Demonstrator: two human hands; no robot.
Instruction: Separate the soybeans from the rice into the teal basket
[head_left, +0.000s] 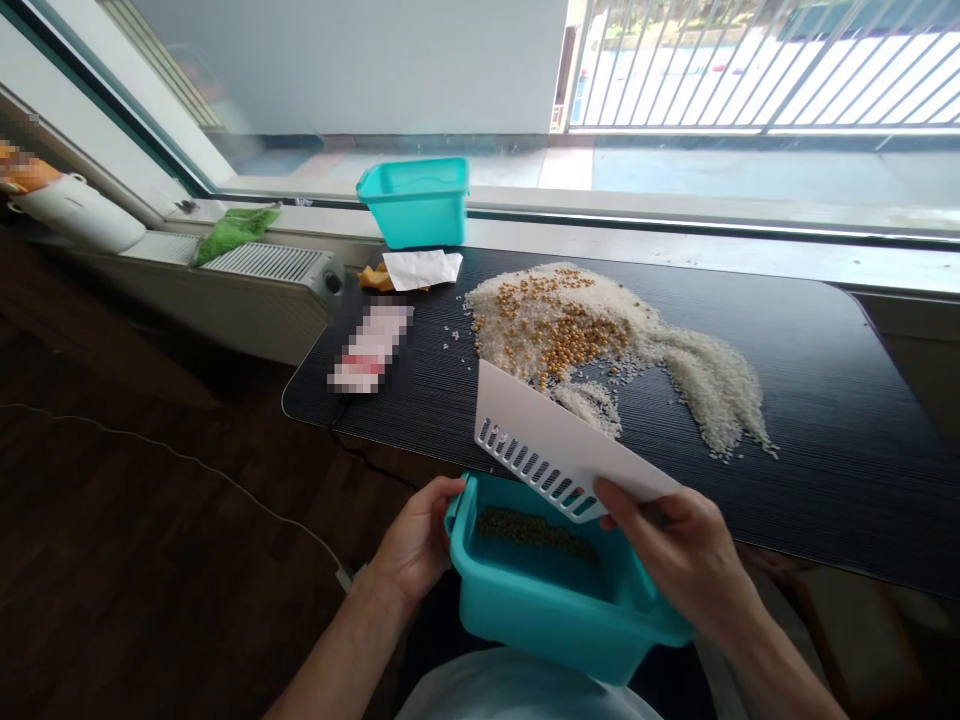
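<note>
My left hand [421, 537] grips the left end of a turquoise plastic bin [540, 610] below the table's front edge. A layer of small dark green grains [525, 527] lies inside the bin. In my right hand [682, 545] is a white plastic slotted scoop [551, 425], pinched at its right end and held tilted above the bin. A few white grains sit by its slots. Just beyond the scoop, a heap of white rice [712, 385] spreads over the table, with yellow-orange round grains [581, 335] mixed into its left part.
The dark table [817, 420] stands against the window. A second turquoise bin [418, 205] is at the back left, behind a white paper [422, 269] and an orange cloth [375, 278]. A blurred-out phone-like object [373, 350] lies near the left edge. A radiator [277, 265] carries a green cloth [236, 232].
</note>
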